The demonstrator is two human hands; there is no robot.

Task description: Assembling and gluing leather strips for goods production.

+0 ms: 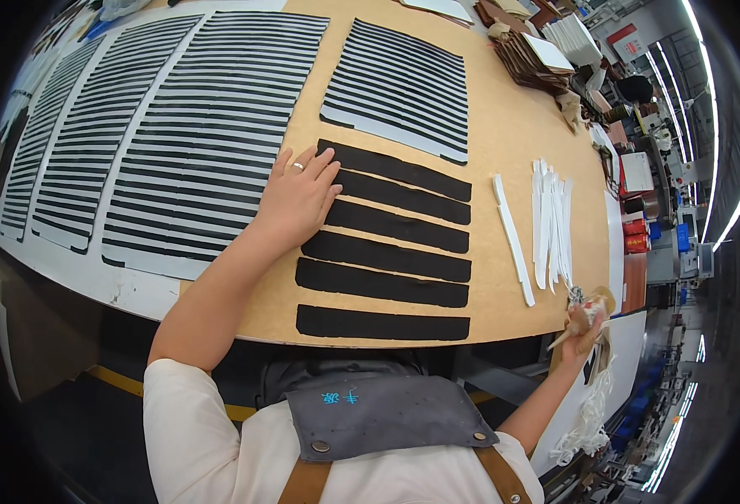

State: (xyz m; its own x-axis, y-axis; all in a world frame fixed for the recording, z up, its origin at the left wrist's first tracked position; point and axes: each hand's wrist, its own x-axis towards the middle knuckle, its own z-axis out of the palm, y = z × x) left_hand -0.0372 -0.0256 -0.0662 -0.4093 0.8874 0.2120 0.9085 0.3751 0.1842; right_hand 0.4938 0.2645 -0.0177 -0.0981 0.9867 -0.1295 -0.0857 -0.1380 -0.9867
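Observation:
My left hand (297,202) lies palm down with fingers stretched out. Its fingertips touch the left ends of the upper black strips (395,170), part of a column of several flat strips with rounded corners. A black strip (382,322) lies lowest, along the table's near edge. At the near right, beyond the strips, my right hand (585,329) is closed around a pale object with a thin pointed end; its kind is unclear. Just past that hand are a bundle of narrow white strips (552,223) and a separate white strip (512,239).
Striped black-and-white sheets (219,126) cover the table's left side, and a smaller striped sheet (399,88) lies beyond the black strips. Brown stacked pieces (529,60) sit at the far right. White tangled scraps (584,420) hang low at the right.

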